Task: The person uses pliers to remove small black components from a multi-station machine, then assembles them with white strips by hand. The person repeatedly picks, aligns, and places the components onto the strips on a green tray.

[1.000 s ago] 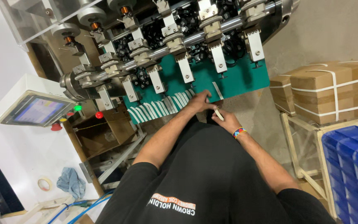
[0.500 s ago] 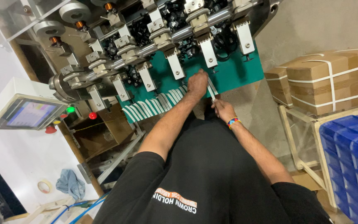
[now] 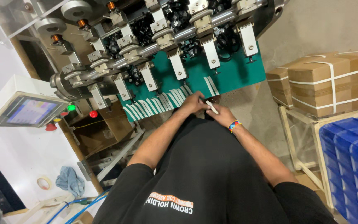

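A factory floor: a multi-station winding machine (image 3: 166,49) with steel shafts stands over a green plate (image 3: 228,72). Left of it sits a control touchscreen (image 3: 27,111); right of it, strapped cartons (image 3: 328,81) and blue crates (image 3: 353,153).

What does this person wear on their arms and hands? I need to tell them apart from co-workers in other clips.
Both arms are bare below short black sleeves of a black T-shirt. The left hand has no glove, ring or band that I can see. The right hand is also gloveless, with a multicoloured striped wristband at the wrist.
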Motion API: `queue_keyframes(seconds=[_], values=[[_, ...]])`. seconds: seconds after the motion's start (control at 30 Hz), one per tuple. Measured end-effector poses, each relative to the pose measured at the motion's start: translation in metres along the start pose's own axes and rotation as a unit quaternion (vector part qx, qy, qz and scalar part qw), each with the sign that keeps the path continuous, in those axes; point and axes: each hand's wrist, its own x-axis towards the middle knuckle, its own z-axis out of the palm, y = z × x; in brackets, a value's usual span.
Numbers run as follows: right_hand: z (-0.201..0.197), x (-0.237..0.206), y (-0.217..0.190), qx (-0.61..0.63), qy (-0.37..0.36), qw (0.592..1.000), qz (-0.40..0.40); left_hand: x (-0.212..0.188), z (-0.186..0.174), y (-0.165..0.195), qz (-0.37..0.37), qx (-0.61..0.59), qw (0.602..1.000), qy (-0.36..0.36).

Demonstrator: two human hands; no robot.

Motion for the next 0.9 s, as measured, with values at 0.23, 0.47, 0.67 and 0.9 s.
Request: queue_keyframes(seconds=[0.23,0.47,0.67,0.9], values=[[0.003,-0.001,-0.004,0.147,-0.036,0.970,0.192,0.016,0.006,0.004,0.159,0.098,0.961,0.204],[0.008,0.026,0.000,0.233,0.006,0.947,0.222,0.031,-0.010,0.036,0.110,0.149,0.940,0.287],[0.014,0.047,-0.002,0.165,-0.116,0.858,0.472,0.014,-0.013,0.025,0.184,0.130,0.917,0.328],[0.019,0.008,0.000,0.031,-0.046,0.998,0.002,-0.008,-0.002,-0.014,0.066,0.037,0.997,0.023]])
